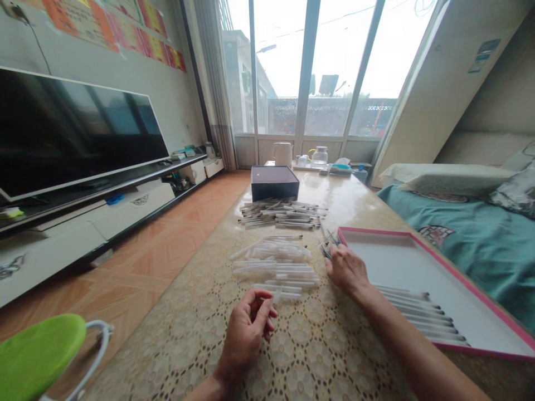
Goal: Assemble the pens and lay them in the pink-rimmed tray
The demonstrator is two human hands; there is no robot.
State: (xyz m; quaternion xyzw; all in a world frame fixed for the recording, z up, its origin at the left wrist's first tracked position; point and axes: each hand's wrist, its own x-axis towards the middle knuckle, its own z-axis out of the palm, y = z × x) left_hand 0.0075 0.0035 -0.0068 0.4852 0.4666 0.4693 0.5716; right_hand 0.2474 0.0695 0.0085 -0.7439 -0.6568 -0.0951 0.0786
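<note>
Head view: my left hand pinches a clear tube; I cannot tell my right hand's grip on the refills, so I should lift just 1.

The wall posters carry print too small to read.

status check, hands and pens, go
Left hand pinching a clear barrel. Right hand down on dark refills beside pink-rimmed tray. Barrel pile ahead of left hand, nothing blocking.
</note>
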